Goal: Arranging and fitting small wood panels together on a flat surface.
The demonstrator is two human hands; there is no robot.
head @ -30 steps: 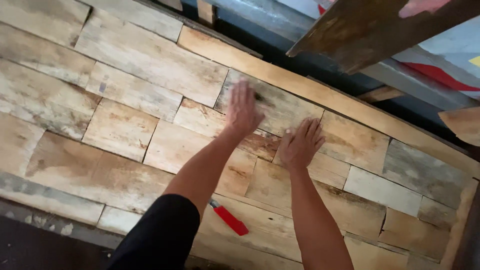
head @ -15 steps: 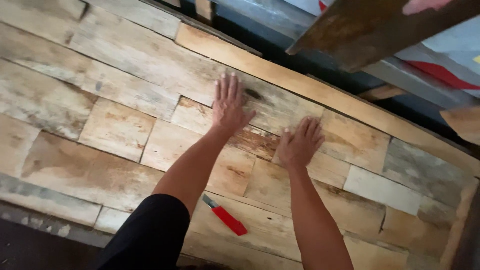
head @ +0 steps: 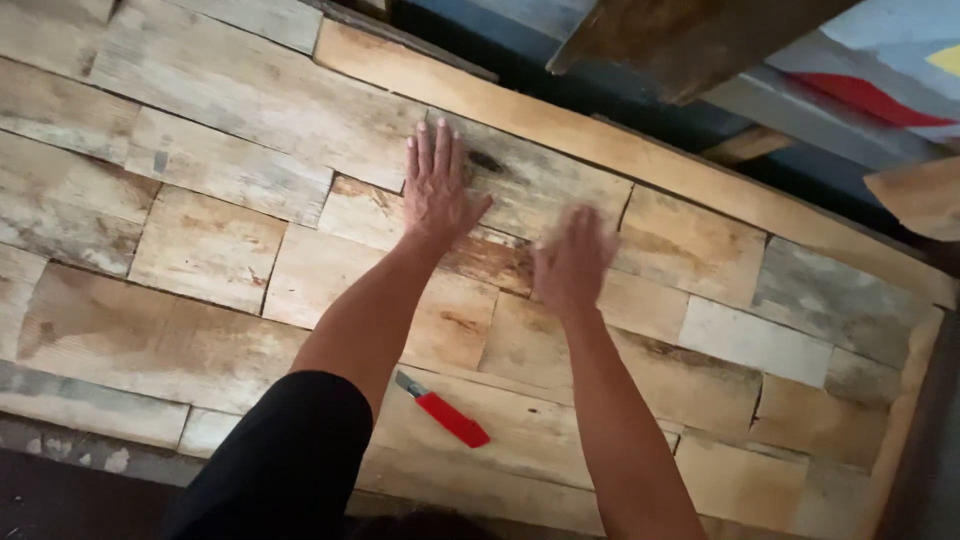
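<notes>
A wide panel (head: 200, 250) made of several weathered wooden blocks fitted side by side fills the view. My left hand (head: 437, 187) lies flat on it with fingers spread, pressing a grey block (head: 530, 180) that has a dark knot. Just to the right, my right hand (head: 573, 263) rests palm down on the neighbouring blocks and looks blurred. Neither hand holds anything. A red utility knife (head: 447, 413) lies on the panel between my forearms, below both hands.
A long pale wooden strip (head: 640, 160) edges the panel's far side. A dark wooden beam (head: 690, 40) overhangs at the top. Beyond it sits a blue, red and yellow painted surface (head: 890, 70). Another plank end (head: 925, 200) shows at right.
My left hand has slid slightly left across the blocks and spread flat. My right hand has shifted a little and is blurred with motion. The knife has stayed put.
</notes>
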